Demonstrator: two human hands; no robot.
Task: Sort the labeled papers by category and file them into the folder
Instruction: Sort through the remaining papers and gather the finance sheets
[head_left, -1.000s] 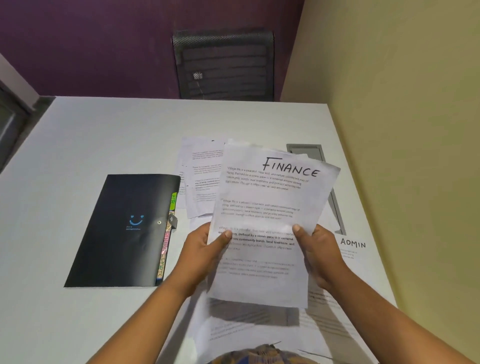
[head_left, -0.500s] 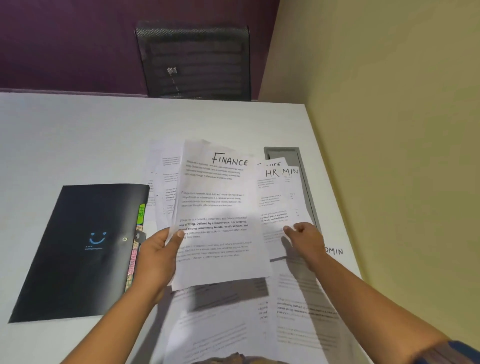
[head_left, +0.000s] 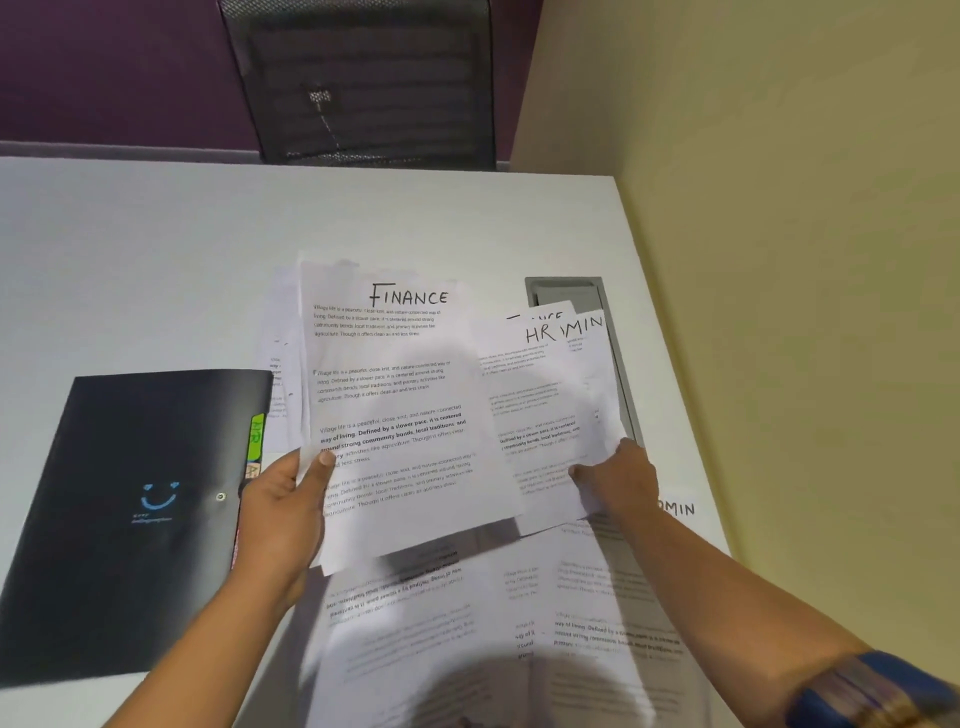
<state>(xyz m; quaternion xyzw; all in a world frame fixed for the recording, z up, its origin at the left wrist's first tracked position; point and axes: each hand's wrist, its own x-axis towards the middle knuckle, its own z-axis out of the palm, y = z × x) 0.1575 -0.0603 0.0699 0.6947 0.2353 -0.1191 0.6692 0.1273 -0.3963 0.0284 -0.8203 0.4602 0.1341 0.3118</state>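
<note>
two bare hands lift printed white sheets above a pale grey desk (head_left: 156, 249) pushed against a yellow-green wall. the left hand (head_left: 283, 512) has its grip closed on the lower left edge of a white printed page headed "finance" in black marker (head_left: 400, 410), thumb pressed on the face of the sheet, with more pages stacked behind it. the right hand (head_left: 618, 480) pinches the lower right corner of a small fan of white pages (head_left: 545, 410); the front one reads "hr", the one behind shows the letters "min", and a third heading is mostly covered. both bundles are held clear of the desk, the finance page overlapping the left edge of the fan. more printed sheets (head_left: 571, 623) lie flat beneath the forearms, one at the desk's right edge showing "min". a closed black plastic folder with a blue smiley mark (head_left: 130, 509) lies just left of the left hand, coloured index tabs, one green, poking from its right edge. a black mesh office chair (head_left: 358, 83) stands behind the desk against a purple wall.
</note>
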